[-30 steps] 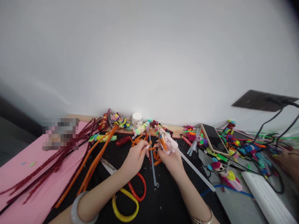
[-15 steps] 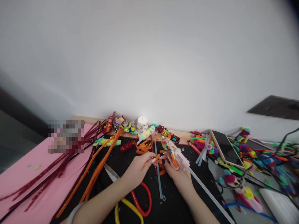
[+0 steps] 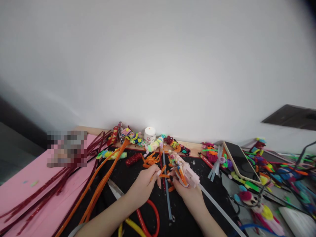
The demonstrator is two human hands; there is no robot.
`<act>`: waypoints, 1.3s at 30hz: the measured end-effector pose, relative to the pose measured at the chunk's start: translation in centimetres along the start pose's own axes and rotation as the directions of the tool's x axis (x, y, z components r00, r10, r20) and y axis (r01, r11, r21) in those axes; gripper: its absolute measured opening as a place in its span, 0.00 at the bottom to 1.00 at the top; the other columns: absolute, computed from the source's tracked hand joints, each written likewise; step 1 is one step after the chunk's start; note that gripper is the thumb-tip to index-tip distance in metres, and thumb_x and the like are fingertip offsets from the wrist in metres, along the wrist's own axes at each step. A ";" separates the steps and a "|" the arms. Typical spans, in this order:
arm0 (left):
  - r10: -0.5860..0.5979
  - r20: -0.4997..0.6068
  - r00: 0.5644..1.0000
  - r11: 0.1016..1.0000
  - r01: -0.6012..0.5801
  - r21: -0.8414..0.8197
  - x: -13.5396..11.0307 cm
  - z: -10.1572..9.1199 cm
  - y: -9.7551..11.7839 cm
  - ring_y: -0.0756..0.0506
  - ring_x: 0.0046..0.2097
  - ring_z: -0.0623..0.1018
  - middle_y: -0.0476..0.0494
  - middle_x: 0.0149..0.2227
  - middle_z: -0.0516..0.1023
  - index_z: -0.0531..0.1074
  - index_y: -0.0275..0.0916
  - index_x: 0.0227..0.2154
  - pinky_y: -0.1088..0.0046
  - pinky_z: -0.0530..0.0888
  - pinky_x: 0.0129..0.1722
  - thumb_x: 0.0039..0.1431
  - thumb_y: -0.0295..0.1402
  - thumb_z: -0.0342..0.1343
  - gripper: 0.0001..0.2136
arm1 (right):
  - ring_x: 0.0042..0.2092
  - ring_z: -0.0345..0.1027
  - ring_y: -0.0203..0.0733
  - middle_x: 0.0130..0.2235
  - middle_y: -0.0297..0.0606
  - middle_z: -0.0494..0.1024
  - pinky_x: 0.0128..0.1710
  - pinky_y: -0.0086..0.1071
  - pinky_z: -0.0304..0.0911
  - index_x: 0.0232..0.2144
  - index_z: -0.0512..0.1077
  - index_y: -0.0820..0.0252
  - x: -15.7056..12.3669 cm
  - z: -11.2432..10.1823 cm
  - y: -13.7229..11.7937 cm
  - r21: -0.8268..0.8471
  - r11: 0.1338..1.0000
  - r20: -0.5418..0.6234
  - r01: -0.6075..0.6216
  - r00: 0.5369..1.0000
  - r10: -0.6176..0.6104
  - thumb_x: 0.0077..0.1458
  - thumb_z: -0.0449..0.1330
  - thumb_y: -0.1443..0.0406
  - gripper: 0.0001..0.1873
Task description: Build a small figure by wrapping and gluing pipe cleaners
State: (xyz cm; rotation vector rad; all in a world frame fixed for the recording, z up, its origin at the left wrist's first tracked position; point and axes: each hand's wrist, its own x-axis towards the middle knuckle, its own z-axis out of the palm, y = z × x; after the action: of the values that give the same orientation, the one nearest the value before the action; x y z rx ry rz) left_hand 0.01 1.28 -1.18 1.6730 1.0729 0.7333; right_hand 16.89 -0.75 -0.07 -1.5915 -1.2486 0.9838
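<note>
Above a black mat (image 3: 184, 219) by a smooth wall (image 3: 158, 72), the left hand (image 3: 145, 184) pinches a fuzzy orange strip (image 3: 164, 176); near it, the right hand (image 3: 187, 194) clasps a pale pink glue gun (image 3: 191, 175) with a straight translucent stick (image 3: 220, 208).

The left hand (image 3: 146, 180) holds an orange strip (image 3: 163, 169); the right hand (image 3: 187, 192) grips a pink glue gun (image 3: 192, 174).

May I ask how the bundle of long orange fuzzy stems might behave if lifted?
The long orange fuzzy stems look light, being so thin. They would probably flex rather than snap, since some lie in curves. Lifted by the gathered end, they may splay, as their near ends spread apart.
</note>
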 end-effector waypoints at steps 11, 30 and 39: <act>-0.026 0.097 0.995 0.999 0.030 -0.036 0.0 -0.2 0.5 0.55 0.20 0.63 0.53 0.24 0.71 0.65 0.37 0.28 0.78 0.60 0.25 0.64 0.38 0.39 0.15 | 0.33 0.74 0.44 0.32 0.38 0.80 0.32 0.30 0.70 0.26 0.74 0.58 -0.1 -0.1 -0.1 0.069 0.995 -0.125 0.066 0.991 -0.057 0.40 0.58 0.64 0.07; 0.095 0.128 0.987 0.983 -0.113 0.143 -0.5 -0.1 0.4 0.50 0.30 0.71 0.50 0.26 0.72 0.63 0.39 0.28 0.75 0.63 0.34 0.64 0.33 0.38 0.12 | 0.33 0.73 0.45 0.33 0.40 0.78 0.35 0.36 0.69 0.31 0.75 0.61 -0.2 -0.3 1.1 0.091 0.996 -0.031 0.013 0.999 -0.010 0.43 0.60 0.62 0.11; 0.069 0.177 0.982 0.987 -0.093 0.132 -0.2 -0.3 0.9 0.50 0.32 0.73 0.50 0.28 0.74 0.65 0.39 0.30 0.76 0.64 0.35 0.64 0.36 0.40 0.12 | 0.37 0.73 0.44 0.35 0.37 0.79 0.38 0.34 0.69 0.28 0.76 0.58 -0.5 -0.3 0.3 0.036 0.995 0.003 0.093 0.996 -0.093 0.42 0.58 0.67 0.08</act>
State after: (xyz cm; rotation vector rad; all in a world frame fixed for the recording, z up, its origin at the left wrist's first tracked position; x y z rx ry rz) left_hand -0.04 1.06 -0.20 1.8726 0.9573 0.5637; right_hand 17.20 -1.29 -0.24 -1.4911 -1.2900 0.9465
